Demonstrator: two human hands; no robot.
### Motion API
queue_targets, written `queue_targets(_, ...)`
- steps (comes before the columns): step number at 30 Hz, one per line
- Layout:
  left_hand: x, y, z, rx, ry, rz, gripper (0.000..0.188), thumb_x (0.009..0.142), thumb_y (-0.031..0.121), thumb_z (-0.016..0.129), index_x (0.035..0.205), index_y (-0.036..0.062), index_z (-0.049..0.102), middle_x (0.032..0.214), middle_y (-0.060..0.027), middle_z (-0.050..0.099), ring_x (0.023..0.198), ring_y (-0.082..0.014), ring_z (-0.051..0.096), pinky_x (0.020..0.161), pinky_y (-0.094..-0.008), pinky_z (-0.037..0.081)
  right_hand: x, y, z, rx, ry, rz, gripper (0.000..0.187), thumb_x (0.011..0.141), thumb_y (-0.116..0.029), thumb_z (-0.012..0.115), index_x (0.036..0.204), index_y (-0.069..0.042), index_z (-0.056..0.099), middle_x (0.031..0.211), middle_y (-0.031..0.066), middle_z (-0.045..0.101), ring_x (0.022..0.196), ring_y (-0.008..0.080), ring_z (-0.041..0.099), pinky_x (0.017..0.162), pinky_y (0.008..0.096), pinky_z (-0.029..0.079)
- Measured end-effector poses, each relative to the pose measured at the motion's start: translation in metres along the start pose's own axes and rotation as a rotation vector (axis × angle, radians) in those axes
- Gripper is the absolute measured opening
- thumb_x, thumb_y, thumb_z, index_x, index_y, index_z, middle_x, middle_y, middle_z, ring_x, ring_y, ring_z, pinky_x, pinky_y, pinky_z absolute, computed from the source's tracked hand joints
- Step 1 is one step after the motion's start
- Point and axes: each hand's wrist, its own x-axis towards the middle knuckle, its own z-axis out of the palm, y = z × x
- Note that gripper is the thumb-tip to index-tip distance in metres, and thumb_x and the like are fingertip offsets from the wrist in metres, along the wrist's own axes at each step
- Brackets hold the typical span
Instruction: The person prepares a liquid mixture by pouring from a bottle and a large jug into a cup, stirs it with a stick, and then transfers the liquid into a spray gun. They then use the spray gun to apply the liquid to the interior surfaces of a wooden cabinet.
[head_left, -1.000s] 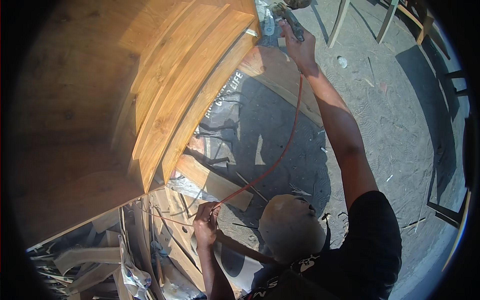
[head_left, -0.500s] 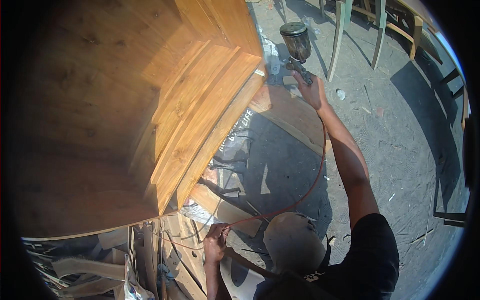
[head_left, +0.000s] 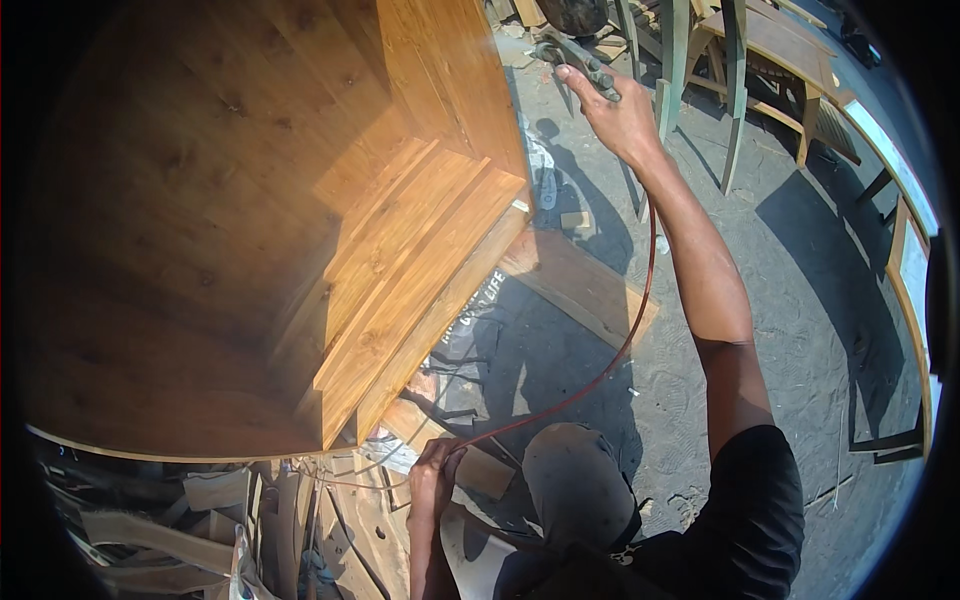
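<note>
My right hand (head_left: 625, 118) is raised at the far side, its fingers wrapped round a metal spray gun (head_left: 580, 66). The gun's dark cup (head_left: 575, 14) is partly cut off by the top of the picture. Pale mist leaves the nozzle toward the upright side panel (head_left: 450, 75) of a large, orange-brown wooden piece of furniture (head_left: 230, 200). Stepped moulding (head_left: 425, 275) runs along its near corner. A thin red hose (head_left: 652, 250) curves from below the gun to my left hand (head_left: 432, 478), which is closed round it near my knee.
Boards and offcuts (head_left: 200, 540) lie piled at the lower left. A flat plank (head_left: 580, 285) and printed sheeting (head_left: 470, 320) lie on the sandy ground by the furniture. Pale curved wooden legs (head_left: 735, 100) stand at the far right, before a slatted wooden piece (head_left: 775, 45).
My right hand has moved farther away and up with the spray gun, and mist now shows at its nozzle. The furniture sits slightly lower in view. My left hand stays on the hose.
</note>
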Motion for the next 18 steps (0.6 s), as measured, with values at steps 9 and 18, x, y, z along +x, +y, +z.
queue_targets(9,0.016,0.027,-0.022,-0.107,0.119,0.015,0.015,0.098,0.010,0.075,0.112,0.0072,0.077,0.110,-0.0156,0.075,0.096,-0.0407,0.074,0.081,-0.0462,0.058,0.069,-0.098,-0.005,-0.243,0.426,-0.547,0.068,0.099,-0.068,0.066,0.117,-0.004,0.080,0.077,0.0213,0.076,0.077,0.0370,0.079,0.069,0.0454,0.060)
queue_targets(18,-0.012,0.008,-0.014,-0.021,0.122,-0.053,0.016,0.101,0.017,0.073,0.113,0.0084,0.077,0.110,-0.0150,0.075,0.095,-0.0404,0.074,0.080,-0.0458,0.059,0.045,-0.069,0.067,-0.285,0.056,-0.214,0.071,0.099,-0.071,0.063,0.121,-0.004,0.076,0.082,0.0325,0.072,0.087,0.0527,0.073,0.077,0.0580,0.059)
